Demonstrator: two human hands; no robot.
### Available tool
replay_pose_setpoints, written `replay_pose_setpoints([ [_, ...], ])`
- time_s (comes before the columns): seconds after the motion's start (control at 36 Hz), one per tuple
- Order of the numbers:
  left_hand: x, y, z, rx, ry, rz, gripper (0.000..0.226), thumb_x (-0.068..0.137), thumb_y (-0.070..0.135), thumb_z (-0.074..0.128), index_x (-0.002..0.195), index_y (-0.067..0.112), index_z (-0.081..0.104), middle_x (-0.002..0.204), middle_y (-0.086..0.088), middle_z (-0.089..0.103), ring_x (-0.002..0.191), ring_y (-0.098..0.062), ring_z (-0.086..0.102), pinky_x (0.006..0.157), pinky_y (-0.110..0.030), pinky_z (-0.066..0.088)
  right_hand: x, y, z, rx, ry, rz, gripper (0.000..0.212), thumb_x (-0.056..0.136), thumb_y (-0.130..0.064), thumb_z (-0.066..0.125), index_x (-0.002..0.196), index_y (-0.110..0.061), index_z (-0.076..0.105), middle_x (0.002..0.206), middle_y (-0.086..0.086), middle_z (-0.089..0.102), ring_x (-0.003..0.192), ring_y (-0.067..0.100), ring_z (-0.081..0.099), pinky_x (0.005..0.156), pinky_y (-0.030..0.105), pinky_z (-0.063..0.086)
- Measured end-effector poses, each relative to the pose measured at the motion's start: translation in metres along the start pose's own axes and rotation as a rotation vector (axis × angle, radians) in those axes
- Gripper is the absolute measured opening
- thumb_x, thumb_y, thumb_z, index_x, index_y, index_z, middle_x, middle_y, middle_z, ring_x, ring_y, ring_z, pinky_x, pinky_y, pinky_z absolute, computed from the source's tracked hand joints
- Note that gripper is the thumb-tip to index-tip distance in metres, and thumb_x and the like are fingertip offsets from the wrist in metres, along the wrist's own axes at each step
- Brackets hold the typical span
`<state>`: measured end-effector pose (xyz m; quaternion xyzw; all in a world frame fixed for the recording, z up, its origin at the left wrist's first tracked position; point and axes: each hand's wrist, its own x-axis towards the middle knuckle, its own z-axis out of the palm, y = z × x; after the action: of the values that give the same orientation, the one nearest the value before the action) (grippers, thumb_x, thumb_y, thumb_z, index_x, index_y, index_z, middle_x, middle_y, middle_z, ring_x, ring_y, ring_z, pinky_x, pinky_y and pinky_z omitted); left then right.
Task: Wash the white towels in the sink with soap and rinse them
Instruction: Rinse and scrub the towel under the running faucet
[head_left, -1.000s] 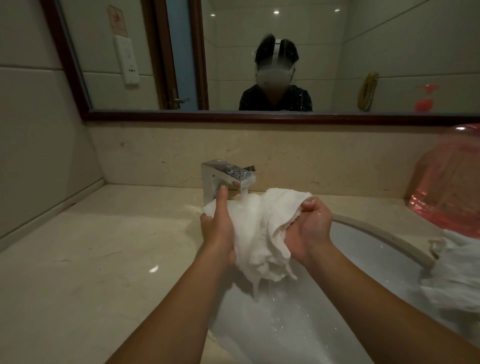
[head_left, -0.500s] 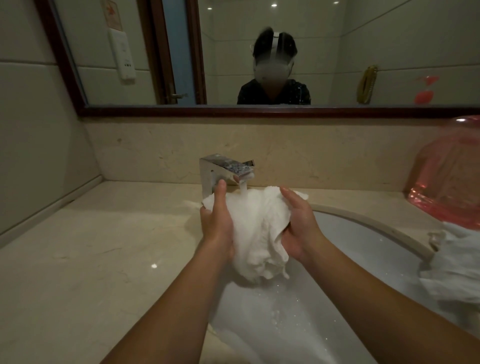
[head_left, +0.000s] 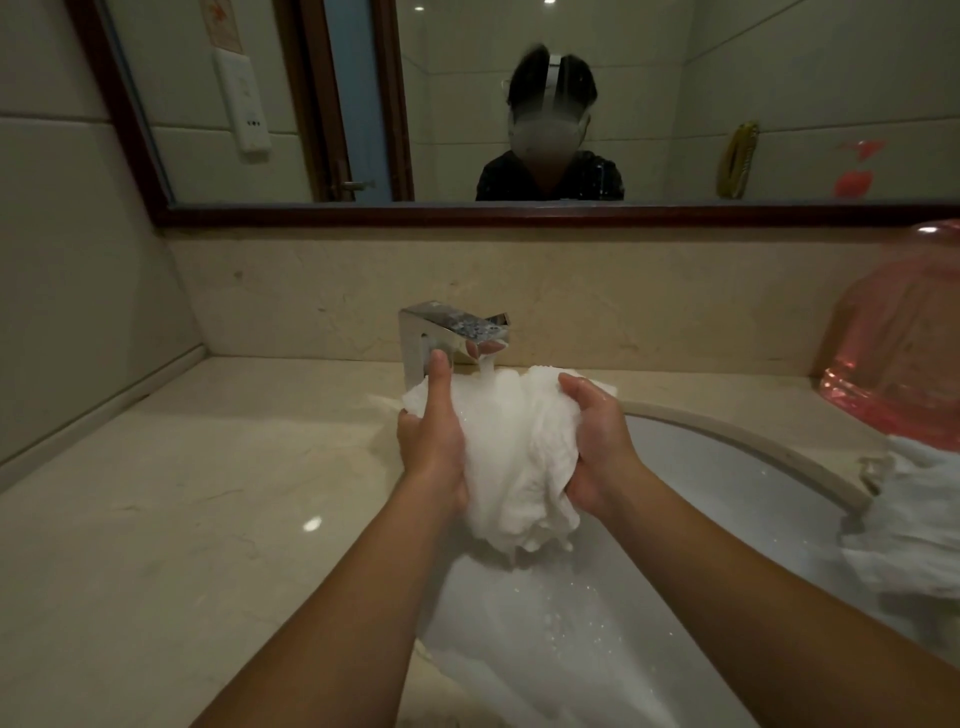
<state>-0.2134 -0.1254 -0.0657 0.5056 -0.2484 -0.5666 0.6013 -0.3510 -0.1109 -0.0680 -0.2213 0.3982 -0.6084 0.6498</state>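
Note:
A bunched, wet white towel hangs between my hands under the chrome faucet, and water runs from the spout onto its top. My left hand grips the towel's left side, thumb pointing up. On the right side my right hand grips it with fingers curled over the top. Both hands are above the white sink. Water drips from the towel's lower end into the basin.
More white towels lie piled on the sink's right rim. A pink translucent container stands on the beige counter at the far right. A mirror with a dark wood frame spans the wall behind the faucet.
My right hand has shifted its hold from the towel's upper edge to its right side. The towel is more tightly bunched and hangs lower. My left hand has stayed in place.

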Motion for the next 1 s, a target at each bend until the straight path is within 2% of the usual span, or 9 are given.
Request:
replay_pose_setpoints([
  [0.11, 0.004, -0.003, 0.000, 0.019, 0.001, 0.038, 0.131, 0.027, 0.104, 0.070, 0.129, 0.021, 0.065, 0.116, -0.006, 0.076, 0.099, -0.033, 0.076, 0.091, -0.053, 0.063, 0.005, 0.008, -0.001, -0.039, 0.031, 0.015, 0.055, 0.101, -0.053, 0.060, 0.129, -0.008, 0.073, 0.120, 0.021, 0.076, 0.114, 0.042, 0.073, 0.110, 0.055, 0.051],
  [0.17, 0.004, -0.003, -0.001, 0.011, -0.001, 0.044, 0.127, 0.030, 0.102, 0.071, 0.129, 0.022, 0.066, 0.115, -0.006, 0.077, 0.098, -0.032, 0.077, 0.090, -0.053, 0.063, 0.006, 0.007, -0.001, -0.026, 0.039, 0.019, 0.055, 0.101, -0.053, 0.058, 0.127, -0.008, 0.074, 0.119, 0.021, 0.077, 0.114, 0.042, 0.073, 0.109, 0.053, 0.051],
  [0.28, 0.011, -0.006, -0.002, -0.002, -0.024, 0.024, 0.139, 0.019, 0.105, 0.069, 0.131, 0.023, 0.066, 0.117, -0.006, 0.077, 0.100, -0.034, 0.077, 0.090, -0.055, 0.063, 0.002, 0.001, -0.001, -0.001, 0.030, 0.016, 0.052, 0.102, -0.050, 0.055, 0.119, -0.006, 0.077, 0.117, 0.021, 0.077, 0.112, 0.039, 0.073, 0.098, 0.047, 0.055],
  [0.56, 0.013, -0.007, -0.003, 0.010, -0.047, 0.022, 0.140, 0.021, 0.106, 0.067, 0.133, 0.022, 0.065, 0.118, -0.005, 0.076, 0.102, -0.033, 0.076, 0.092, -0.053, 0.062, -0.006, 0.000, 0.004, 0.016, 0.027, 0.032, 0.050, 0.104, -0.048, 0.053, 0.113, -0.006, 0.077, 0.113, 0.021, 0.078, 0.104, 0.038, 0.074, 0.090, 0.046, 0.055],
  [0.69, 0.011, -0.004, -0.002, 0.008, -0.053, 0.021, 0.125, 0.036, 0.101, 0.069, 0.132, 0.021, 0.065, 0.117, -0.006, 0.077, 0.099, -0.032, 0.077, 0.090, -0.053, 0.063, -0.006, -0.001, 0.005, 0.014, 0.018, 0.038, 0.051, 0.104, -0.049, 0.051, 0.113, -0.006, 0.077, 0.112, 0.020, 0.079, 0.101, 0.037, 0.075, 0.088, 0.045, 0.055],
  [0.83, 0.012, -0.005, -0.002, 0.011, -0.049, 0.031, 0.136, 0.023, 0.106, 0.067, 0.130, 0.022, 0.067, 0.116, -0.005, 0.077, 0.099, -0.032, 0.077, 0.090, -0.053, 0.063, -0.006, 0.000, 0.004, 0.007, 0.019, 0.036, 0.052, 0.105, -0.049, 0.050, 0.120, -0.006, 0.076, 0.114, 0.020, 0.078, 0.104, 0.037, 0.075, 0.089, 0.045, 0.055],
  [1.0, 0.010, -0.005, -0.002, 0.029, -0.039, 0.048, 0.135, 0.025, 0.107, 0.065, 0.131, 0.024, 0.067, 0.117, -0.005, 0.077, 0.101, -0.032, 0.076, 0.092, -0.052, 0.062, -0.007, 0.000, 0.005, 0.013, 0.023, 0.041, 0.051, 0.104, -0.049, 0.052, 0.118, -0.006, 0.076, 0.114, 0.021, 0.078, 0.105, 0.038, 0.074, 0.090, 0.045, 0.055],
])
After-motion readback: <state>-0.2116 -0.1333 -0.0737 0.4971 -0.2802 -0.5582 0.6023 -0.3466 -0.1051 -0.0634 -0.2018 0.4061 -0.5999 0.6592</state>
